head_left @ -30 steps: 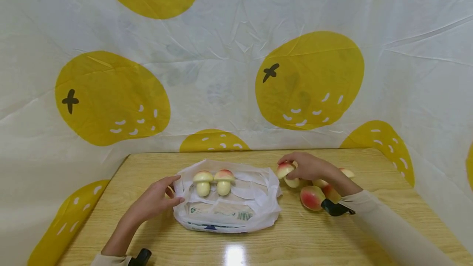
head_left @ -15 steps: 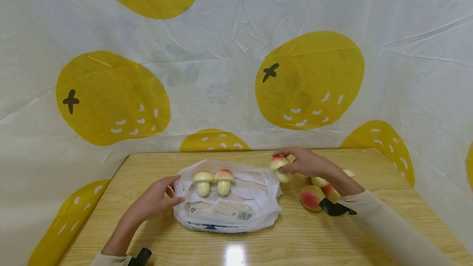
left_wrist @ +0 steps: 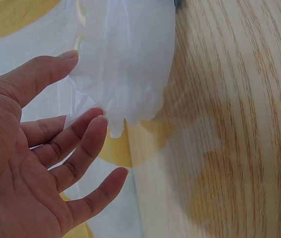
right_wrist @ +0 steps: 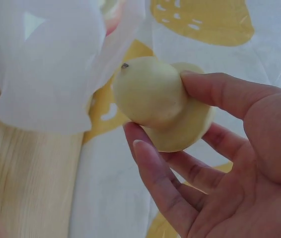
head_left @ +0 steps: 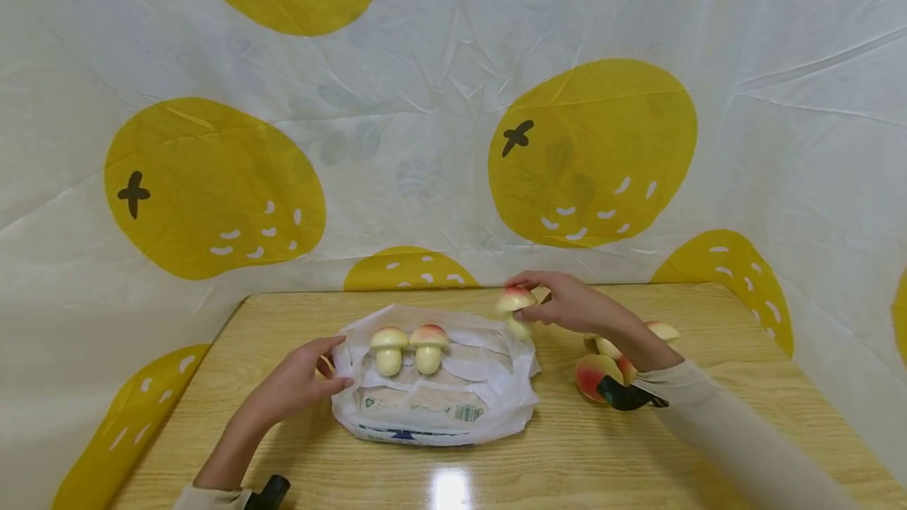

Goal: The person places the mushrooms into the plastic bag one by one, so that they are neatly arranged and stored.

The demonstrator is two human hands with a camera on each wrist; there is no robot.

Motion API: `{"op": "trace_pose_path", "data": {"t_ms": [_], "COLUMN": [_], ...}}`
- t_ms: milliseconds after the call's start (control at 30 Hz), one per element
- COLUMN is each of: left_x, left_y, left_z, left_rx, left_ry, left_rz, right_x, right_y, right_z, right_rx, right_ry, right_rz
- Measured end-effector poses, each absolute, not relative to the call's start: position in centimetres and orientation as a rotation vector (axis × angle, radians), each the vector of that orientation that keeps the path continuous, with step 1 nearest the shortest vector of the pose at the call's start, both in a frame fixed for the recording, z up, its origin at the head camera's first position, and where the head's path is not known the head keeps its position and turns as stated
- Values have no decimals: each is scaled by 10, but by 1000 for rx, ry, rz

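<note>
A white plastic bag [head_left: 489, 372] lies spread on the table with two toy mushrooms in it, a left one [head_left: 389, 349] and a right one [head_left: 428, 349]. At the bag's left edge, my left hand [head_left: 301, 380] touches the plastic with spread, slightly bent fingers; the left wrist view shows this hand [left_wrist: 41, 148] beside the bag [left_wrist: 125, 54]. My right hand [head_left: 574, 305] holds a third mushroom [head_left: 517, 312] by thumb and fingers, raised by the bag's back right corner. Seen from the right wrist, the hand [right_wrist: 230, 144] grips this pale mushroom [right_wrist: 153, 94].
Several red and yellow pieces, among them a red one [head_left: 590, 376] and a pale one [head_left: 662, 330], lie right of the bag, partly hidden by my right forearm and wrist strap. A cloth [head_left: 418, 179] with yellow fruit prints hangs behind the wooden table [head_left: 567, 455].
My right hand has carried its mushroom leftward and up from beside the pieces on the right to the bag's corner. The left hand has stayed in place.
</note>
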State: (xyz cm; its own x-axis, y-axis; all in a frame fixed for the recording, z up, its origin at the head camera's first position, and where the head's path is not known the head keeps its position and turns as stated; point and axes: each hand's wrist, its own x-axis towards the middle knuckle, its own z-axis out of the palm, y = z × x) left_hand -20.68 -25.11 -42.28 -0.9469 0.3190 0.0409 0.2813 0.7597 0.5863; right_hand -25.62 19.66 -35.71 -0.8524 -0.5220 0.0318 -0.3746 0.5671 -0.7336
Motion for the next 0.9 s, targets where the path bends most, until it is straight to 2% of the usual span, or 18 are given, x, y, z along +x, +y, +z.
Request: {"op": "trace_pose_path", "data": {"t_ms": [333,900], "left_x": [-207,-207], "left_y": [-251,-250], "left_z": [-421,-422], "left_rx": [512,504], "left_ry": [2879,2864], "left_rz": [950,948], "right_x": [-257,-255], "right_y": [175,152], "right_z": [-353,-368], "right_rx": [-736,-755], "right_ry": [2542,2493], "right_rz": [-1276,-1314]}}
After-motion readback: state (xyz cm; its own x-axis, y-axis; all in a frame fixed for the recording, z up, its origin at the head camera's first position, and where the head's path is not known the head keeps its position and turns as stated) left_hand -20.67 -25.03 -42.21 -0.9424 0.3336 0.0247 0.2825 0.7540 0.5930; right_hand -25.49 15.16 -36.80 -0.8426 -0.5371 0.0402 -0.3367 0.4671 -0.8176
